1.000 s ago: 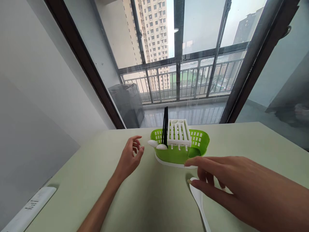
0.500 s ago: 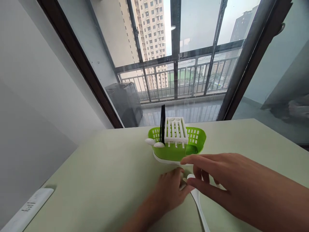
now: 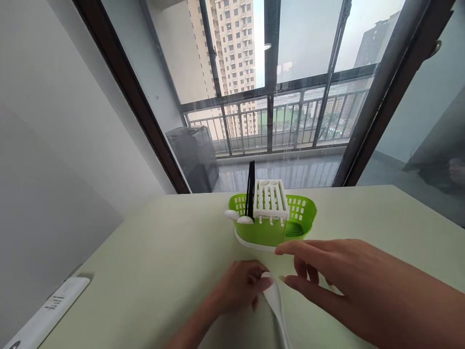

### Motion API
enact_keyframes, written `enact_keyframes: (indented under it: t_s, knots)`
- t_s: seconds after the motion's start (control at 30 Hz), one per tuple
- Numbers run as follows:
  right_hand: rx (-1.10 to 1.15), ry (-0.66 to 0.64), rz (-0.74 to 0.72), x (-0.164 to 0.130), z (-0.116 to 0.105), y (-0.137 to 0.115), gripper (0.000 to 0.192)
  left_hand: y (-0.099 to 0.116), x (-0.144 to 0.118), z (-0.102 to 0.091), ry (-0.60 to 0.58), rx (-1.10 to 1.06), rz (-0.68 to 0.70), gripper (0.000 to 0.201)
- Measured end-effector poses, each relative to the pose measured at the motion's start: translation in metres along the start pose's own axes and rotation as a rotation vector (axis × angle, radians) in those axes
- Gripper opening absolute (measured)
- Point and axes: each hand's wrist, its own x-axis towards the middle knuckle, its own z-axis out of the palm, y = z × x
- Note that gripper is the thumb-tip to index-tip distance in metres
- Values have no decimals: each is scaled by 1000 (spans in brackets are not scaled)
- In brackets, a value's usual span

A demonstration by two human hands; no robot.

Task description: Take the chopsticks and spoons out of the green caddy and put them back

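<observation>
The head of a white spoon [image 3: 274, 299] is pinched between the thumb and fingers of my left hand [image 3: 240, 287]. Its handle runs down past the bottom edge of the view. To the right of the spoon, my right hand [image 3: 337, 278] hovers with thumb and fingers apart, holding nothing. Just beyond both hands stands a green basket [image 3: 261, 236] on a white base. Black chopsticks [image 3: 250, 191] stand upright in it, beside a white slotted rack [image 3: 271, 199]. Two white spoon-like heads [image 3: 240, 218] stick out at the basket's left front.
The pale green tabletop [image 3: 156, 252] ends at a glass door and windows behind the basket. A long white object with dark print [image 3: 54, 308] lies at the table's left edge, near the white wall [image 3: 65, 145].
My left hand has drawn left, bringing the white spoon away from the fingers of my right hand. The right hand keeps nearly the same pose. The view has shifted slightly.
</observation>
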Motion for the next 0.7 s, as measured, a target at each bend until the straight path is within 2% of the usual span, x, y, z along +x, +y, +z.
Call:
enact_keyframes:
  t_s: [0.1, 0.23, 0.33, 0.4, 0.47, 0.53, 0.6, 0.7]
  knots:
    - [-49, 14, -16, -1, 4, 0, 21, 0, -29, -35, 109, -20, -48, 43]
    - [-73, -1, -17, 1, 9, -1, 25, 5, -70, -101, 321, 32, -62, 53]
    - [-70, 2, -35, 3, 11, -3, 25, 21, -94, -148, 659, 40, 12, 55]
    - [-63, 7, -46, 4, 12, -6, 24, 37, -104, -168, 922, 0, 144, 54]
    - [-52, -6, -52, 3, 11, -8, 22, 55, -105, -176, 1133, -34, 308, 50]
    - [-44, -15, -61, 3, 11, -9, 20, 73, -98, -174, 1264, -43, 460, 46]
    - [-47, -10, -66, 3, 10, -9, 21, 88, -87, -167, 1323, -13, 569, 41]
    - [-53, -3, -63, 3, 10, -9, 22, 102, -66, -153, 1338, 111, 662, 34]
